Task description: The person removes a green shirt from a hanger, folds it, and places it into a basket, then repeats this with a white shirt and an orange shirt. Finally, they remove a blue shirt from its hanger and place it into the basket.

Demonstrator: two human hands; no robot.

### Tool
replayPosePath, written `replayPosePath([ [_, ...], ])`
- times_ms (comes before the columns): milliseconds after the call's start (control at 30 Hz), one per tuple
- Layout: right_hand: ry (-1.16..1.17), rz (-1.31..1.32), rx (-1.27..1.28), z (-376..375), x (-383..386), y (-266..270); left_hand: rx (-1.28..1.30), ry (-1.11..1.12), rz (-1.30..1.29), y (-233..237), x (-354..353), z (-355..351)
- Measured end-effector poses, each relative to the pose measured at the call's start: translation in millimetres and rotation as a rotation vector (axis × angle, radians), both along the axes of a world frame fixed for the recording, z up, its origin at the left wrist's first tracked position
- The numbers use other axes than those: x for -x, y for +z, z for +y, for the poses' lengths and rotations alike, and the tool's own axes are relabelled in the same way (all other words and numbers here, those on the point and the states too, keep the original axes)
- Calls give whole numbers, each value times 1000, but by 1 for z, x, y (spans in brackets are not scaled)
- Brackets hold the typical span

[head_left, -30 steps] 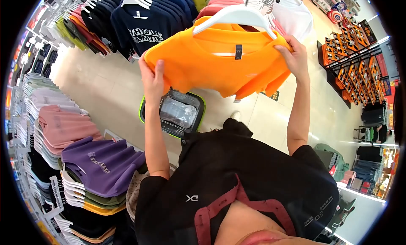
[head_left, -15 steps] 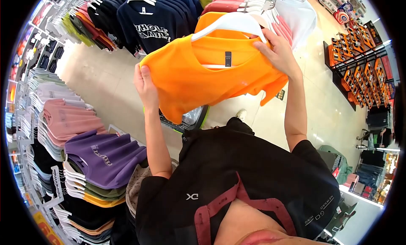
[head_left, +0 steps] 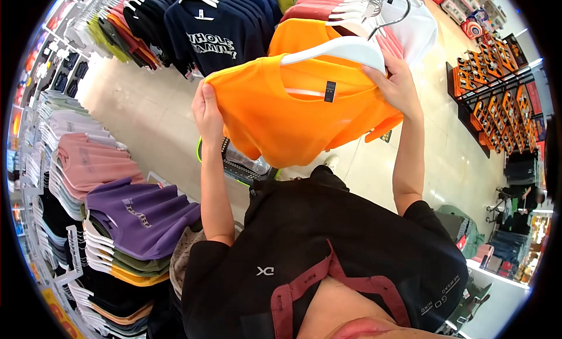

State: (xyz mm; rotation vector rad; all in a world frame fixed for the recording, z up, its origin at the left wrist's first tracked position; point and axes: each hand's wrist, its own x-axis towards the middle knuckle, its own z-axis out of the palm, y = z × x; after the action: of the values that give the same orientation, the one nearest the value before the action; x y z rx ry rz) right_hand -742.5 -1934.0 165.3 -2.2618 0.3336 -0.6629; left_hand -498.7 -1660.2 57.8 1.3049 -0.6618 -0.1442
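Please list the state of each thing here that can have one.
orange T-shirt: on its hanger, held up.
white hanger: inside the shirt's neck, tilted.
left hand: shut on the shirt's edge.
right hand: shut on the shirt's shoulder.
basket: on the floor, partly hidden.
navy T-shirt: hanging on a rack.
purple T-shirt: lying on top of a stack.

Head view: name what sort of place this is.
Likely a clothing shop: navy T-shirts hang in rows, folded shirts lie stacked, and the left hand and right hand hold an orange T-shirt on a hanger.
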Motion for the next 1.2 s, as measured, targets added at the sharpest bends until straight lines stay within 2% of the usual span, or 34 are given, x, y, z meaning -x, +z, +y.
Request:
replayPosePath([
  [267,10,12,-105,3,15,1,11,-3,-5,1,1,-15],
  [700,-12,7,-32,-21,20,-1,-43,92,-57,-12,-16,-26],
  [933,-14,-25,-18,-20,9,2,-72,70,52,-29,-33,-26],
  [1033,-9,-24,-13,-22,4,5,-33,101,-15,-25,-34,-31],
  [1200,-24,-19,103,-28,-5,8,-201,98,-29,-12,-25,-30],
])
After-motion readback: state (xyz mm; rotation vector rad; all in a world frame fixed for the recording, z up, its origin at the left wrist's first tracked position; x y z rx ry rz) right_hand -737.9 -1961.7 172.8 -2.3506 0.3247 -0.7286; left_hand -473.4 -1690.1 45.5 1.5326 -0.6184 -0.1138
